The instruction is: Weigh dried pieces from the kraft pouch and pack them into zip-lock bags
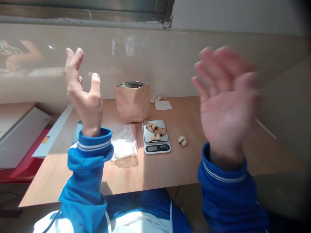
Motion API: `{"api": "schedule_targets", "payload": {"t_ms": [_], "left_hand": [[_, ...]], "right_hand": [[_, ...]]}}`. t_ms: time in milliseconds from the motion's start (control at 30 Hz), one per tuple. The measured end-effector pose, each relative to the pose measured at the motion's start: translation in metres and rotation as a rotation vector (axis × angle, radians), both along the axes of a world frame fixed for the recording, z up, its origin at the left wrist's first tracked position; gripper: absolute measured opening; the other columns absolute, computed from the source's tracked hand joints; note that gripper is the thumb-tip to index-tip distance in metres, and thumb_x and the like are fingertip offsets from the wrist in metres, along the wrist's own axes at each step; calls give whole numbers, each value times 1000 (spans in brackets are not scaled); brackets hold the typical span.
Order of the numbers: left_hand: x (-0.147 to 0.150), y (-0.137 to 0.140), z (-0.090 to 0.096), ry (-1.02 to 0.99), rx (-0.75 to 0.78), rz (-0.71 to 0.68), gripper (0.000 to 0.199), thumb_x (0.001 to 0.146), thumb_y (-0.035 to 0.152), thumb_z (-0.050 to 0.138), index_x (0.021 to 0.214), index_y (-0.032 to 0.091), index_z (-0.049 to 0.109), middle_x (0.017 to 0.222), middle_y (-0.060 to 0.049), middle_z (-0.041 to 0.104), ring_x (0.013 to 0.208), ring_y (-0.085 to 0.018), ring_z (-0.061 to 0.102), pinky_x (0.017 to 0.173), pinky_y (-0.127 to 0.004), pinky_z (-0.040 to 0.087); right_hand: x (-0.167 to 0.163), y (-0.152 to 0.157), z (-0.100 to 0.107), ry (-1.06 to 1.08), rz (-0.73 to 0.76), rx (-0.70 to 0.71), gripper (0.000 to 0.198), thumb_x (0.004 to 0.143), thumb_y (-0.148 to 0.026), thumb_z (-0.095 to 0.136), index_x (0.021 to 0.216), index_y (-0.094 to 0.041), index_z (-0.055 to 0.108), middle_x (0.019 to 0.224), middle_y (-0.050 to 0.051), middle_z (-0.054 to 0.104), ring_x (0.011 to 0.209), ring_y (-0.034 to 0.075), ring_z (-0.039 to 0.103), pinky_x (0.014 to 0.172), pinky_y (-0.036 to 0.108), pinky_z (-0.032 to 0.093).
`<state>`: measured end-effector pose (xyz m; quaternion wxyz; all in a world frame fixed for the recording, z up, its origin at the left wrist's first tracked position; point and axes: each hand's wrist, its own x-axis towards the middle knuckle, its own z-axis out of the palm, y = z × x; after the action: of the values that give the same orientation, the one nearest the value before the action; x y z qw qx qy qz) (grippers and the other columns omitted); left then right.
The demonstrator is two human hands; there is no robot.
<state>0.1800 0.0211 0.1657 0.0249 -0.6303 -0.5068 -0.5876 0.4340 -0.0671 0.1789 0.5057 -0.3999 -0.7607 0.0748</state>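
My left hand (85, 94) is raised above the left part of the table, thumb and fingers apart, holding nothing. Up on the right, my right hand (223, 106) shows its palm with the fingers spread, somewhat blurred, and also holds nothing. Between and below them a white digital kitchen scale (147, 147) carries several brown, dried, shell-like pieces (155, 130). Its display digits are too small to read surely. Just right of the scale lies a pale, cracked round piece (182, 140). A clear zip bag (123, 140) with a red seal lies flat to the scale's left.
An open brown stand-up pouch (133, 103) with a silvery inside stands behind the scale. Beside it are a white paper (163, 105) and crumpled pale scraps (155, 99). Papers lie along the table's left edge, near a red seat (31, 166). A tiled wall (179, 61) closes the back.
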Motion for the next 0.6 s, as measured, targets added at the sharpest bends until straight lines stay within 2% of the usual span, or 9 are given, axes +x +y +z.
{"api": "schedule_targets", "payload": {"t_ms": [67, 100, 167, 233, 300, 400, 500, 600], "left_hand": [[-2, 47, -7, 54, -80, 58, 47, 92, 19, 51, 135, 3, 43, 153, -15, 33, 142, -22, 31, 117, -41, 24], [-3, 67, -13, 71, -152, 89, 49, 90, 21, 54, 132, -1, 44, 152, -18, 33, 142, -26, 30, 116, -45, 21], [-4, 96, -29, 97, -290, 108, 50, 90, 30, 54, 125, -6, 49, 140, -20, 50, 136, -31, 38, 113, -55, 19], [-3, 106, -47, 120, -417, 52, 52, 90, 40, 52, 116, -4, 54, 120, -16, 65, 122, -30, 54, 108, -55, 29], [-3, 99, -63, 101, -484, -19, 46, 90, 47, 50, 107, 5, 61, 106, -12, 70, 107, -26, 63, 99, -43, 42], [-5, 68, -75, 69, -479, -12, 41, 87, 54, 48, 97, 17, 63, 95, -7, 72, 91, -22, 67, 85, -31, 49], [-7, 31, -75, 108, -524, 21, 34, 84, 52, 53, 89, 19, 64, 89, -4, 71, 80, -20, 67, 76, -28, 50], [-5, 1, -73, 130, -513, 23, 28, 81, 47, 58, 89, 21, 66, 88, -2, 72, 78, -19, 67, 74, -27, 51]], "right_hand": [[-14, 37, -11, 86, 147, -101, 40, 104, -36, 17, 135, -24, 39, 146, 4, 42, 136, 16, 40, 111, 40, 40], [-22, 55, -18, 24, 161, -122, 39, 104, -36, 21, 134, -22, 42, 145, 4, 44, 137, 16, 39, 113, 40, 38], [-38, 88, -34, -124, 150, -115, 41, 104, -35, 23, 135, -18, 42, 145, 6, 43, 139, 18, 35, 117, 43, 31], [-52, 114, -50, -268, 137, -86, 44, 104, -35, 22, 140, -17, 38, 148, 8, 39, 143, 20, 28, 119, 47, 25], [-62, 130, -63, -386, 123, -72, 45, 103, -34, 25, 142, -16, 37, 150, 9, 36, 145, 23, 23, 120, 51, 21], [-69, 133, -76, -510, 95, -81, 43, 102, -26, 30, 140, -11, 41, 147, 13, 41, 144, 26, 23, 120, 51, 19], [-67, 115, -80, -583, 94, -76, 39, 100, -17, 30, 134, -7, 47, 141, 16, 47, 141, 26, 28, 118, 49, 23], [-63, 83, -77, -702, 152, -79, 31, 97, -15, 35, 115, -10, 59, 123, 15, 60, 127, 26, 45, 110, 46, 36]]}}
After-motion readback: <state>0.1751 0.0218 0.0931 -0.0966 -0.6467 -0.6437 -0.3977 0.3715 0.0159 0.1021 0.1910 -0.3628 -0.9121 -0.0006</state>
